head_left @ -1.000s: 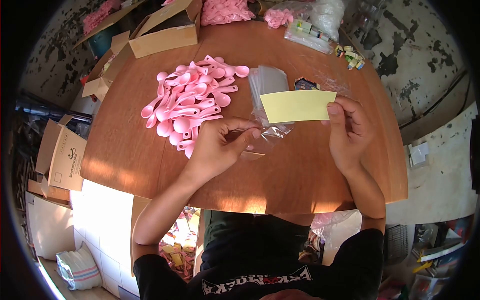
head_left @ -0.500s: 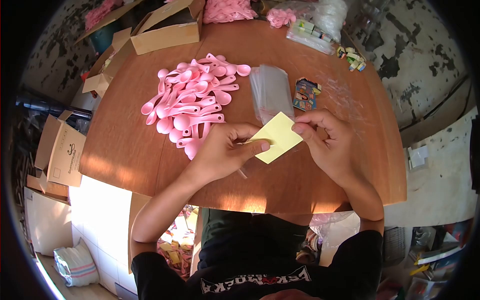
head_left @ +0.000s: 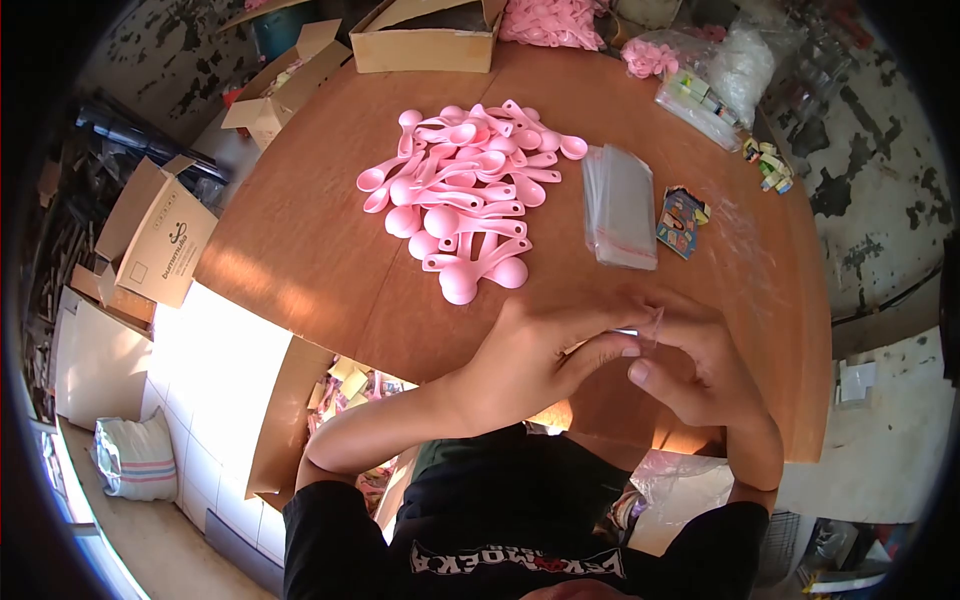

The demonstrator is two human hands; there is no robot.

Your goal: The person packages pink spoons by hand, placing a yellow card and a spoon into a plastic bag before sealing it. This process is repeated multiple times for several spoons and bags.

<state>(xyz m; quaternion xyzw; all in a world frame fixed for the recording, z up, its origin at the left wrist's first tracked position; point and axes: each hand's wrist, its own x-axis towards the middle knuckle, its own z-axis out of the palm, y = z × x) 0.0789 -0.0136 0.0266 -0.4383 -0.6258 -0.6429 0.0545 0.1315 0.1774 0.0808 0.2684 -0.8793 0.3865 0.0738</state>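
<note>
Change: the yellow card, in plain view half a second ago, is now hidden. The left hand [head_left: 545, 352] and right hand [head_left: 703, 385] have met at the bench [head_left: 320, 230] near edge, both grips pinching a clear bag [head_left: 651, 326]. Card probably inside it. Spoon pile [head_left: 470, 200] at 11 o'clock and bag stack [head_left: 620, 205] at 12, both untouched.

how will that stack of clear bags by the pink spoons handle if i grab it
The stack of clear bags looks thin and glossy, so it would probably flop, with sheets sliding apart if pinched at one edge. Lying flat on the table, it should not roll; pushed, it would likely fan out. It is probably very light.
</note>
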